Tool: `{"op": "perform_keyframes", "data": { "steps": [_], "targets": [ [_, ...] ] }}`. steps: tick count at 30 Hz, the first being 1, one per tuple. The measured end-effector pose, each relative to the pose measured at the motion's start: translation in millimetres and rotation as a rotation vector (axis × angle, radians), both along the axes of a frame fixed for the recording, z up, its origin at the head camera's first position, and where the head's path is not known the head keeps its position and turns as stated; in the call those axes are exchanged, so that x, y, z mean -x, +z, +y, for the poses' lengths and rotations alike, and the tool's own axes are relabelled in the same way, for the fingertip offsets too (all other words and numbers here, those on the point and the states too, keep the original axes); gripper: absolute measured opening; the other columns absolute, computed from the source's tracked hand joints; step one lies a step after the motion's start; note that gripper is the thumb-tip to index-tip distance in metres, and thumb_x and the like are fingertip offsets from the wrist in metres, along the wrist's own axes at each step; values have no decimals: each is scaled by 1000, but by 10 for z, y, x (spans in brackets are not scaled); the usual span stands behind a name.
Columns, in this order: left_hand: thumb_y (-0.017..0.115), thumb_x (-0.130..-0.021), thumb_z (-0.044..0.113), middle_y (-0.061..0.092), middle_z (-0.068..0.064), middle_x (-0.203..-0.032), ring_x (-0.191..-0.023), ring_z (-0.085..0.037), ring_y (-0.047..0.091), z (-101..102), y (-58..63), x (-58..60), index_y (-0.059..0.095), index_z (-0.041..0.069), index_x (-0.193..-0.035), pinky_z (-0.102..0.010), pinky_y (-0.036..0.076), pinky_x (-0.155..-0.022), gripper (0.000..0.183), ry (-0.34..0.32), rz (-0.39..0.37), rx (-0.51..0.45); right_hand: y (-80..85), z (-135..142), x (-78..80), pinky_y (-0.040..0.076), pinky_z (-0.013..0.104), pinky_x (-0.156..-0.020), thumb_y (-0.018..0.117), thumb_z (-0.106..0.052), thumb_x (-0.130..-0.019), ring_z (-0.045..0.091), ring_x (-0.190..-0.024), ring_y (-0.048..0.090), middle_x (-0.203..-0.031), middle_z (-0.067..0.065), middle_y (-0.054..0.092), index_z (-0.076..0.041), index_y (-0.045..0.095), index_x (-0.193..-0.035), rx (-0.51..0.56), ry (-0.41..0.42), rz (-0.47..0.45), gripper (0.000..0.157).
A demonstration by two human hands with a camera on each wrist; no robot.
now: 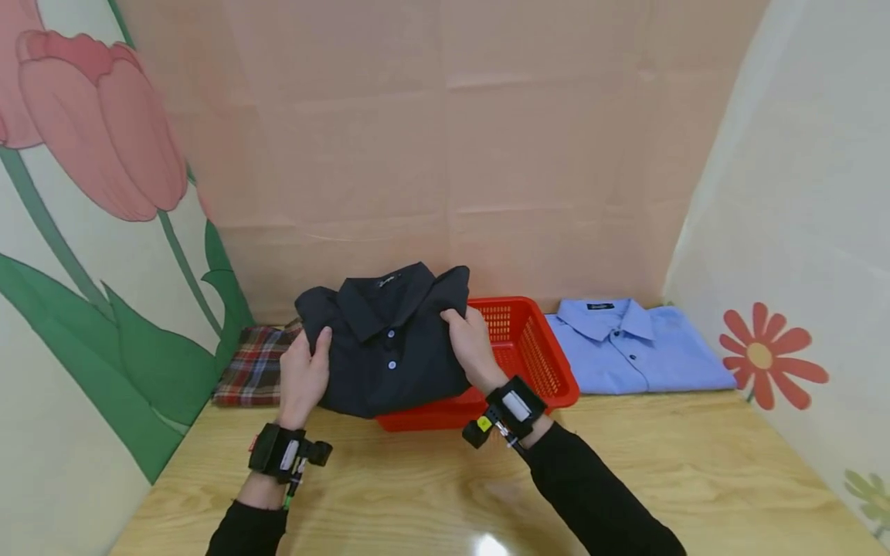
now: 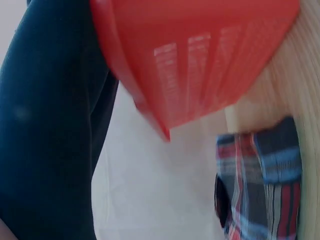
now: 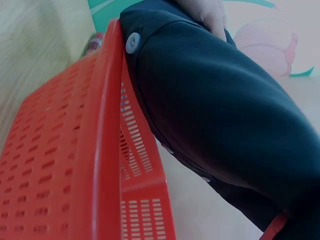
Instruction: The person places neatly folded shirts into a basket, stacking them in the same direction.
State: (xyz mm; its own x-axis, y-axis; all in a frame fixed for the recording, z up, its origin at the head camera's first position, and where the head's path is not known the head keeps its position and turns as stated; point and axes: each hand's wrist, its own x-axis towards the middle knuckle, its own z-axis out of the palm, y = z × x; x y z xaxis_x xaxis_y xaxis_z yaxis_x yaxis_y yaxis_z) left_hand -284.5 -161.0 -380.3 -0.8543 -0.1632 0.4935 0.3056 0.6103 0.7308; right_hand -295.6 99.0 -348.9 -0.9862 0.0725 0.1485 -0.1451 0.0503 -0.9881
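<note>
A folded black button-up shirt point(image 1: 417, 371) is held up by both hands, collar toward the back wall, overlapping the left part of the red plastic basket point(image 1: 518, 309) in the head view. My left hand point(image 1: 304, 374) grips its left edge, thumb on top. The right hand point(image 1: 473, 347) pinches the opposite edge, its thumb lying over the cloth; the fingers beneath are hidden. In the right wrist view the shirt point(image 3: 215, 100) slants close beside the basket's rim point(image 3: 107, 100). The left wrist view has the dark cloth point(image 2: 45, 115) next to the basket point(image 2: 200, 60).
A folded plaid shirt point(image 1: 250, 367) lies on the wooden table point(image 1: 403, 486) left of the basket. On the right lies a folded light blue shirt point(image 1: 626, 355), collar toward the back. A pinkish sheet point(image 1: 445, 154) covers the back, with flower-printed walls at both sides.
</note>
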Motion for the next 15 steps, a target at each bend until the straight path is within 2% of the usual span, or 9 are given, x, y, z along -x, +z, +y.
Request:
{"op": "perform_keyframes", "data": {
  "steps": [7,12,15],
  "targets": [
    [46,-104,40,65,-25,-110,-98,-40,62,128,-16,32,63,1,-115,-50,48,-85,45,-30,-34,-79,27,143,46,48,36,-74,48,-30,-100,26,-79,59,-83,6,61,-6,62,-94,3,-8,-36,29],
    [47,-103,40,66,-22,-108,-96,-37,62,203,-52,48,64,2,-111,-47,47,-84,42,-59,-66,-132,7,289,81,48,36,-78,48,-32,-102,26,-81,60,-86,5,62,-5,62,-101,-44,18,-30,31],
    [48,-103,38,65,-21,-115,-101,-36,62,238,-55,57,62,4,-116,-48,48,-88,39,-91,-113,-152,-15,378,102,49,34,-78,47,-32,-102,24,-81,61,-86,5,63,-4,63,-105,-84,30,-26,32]
  ]
}}
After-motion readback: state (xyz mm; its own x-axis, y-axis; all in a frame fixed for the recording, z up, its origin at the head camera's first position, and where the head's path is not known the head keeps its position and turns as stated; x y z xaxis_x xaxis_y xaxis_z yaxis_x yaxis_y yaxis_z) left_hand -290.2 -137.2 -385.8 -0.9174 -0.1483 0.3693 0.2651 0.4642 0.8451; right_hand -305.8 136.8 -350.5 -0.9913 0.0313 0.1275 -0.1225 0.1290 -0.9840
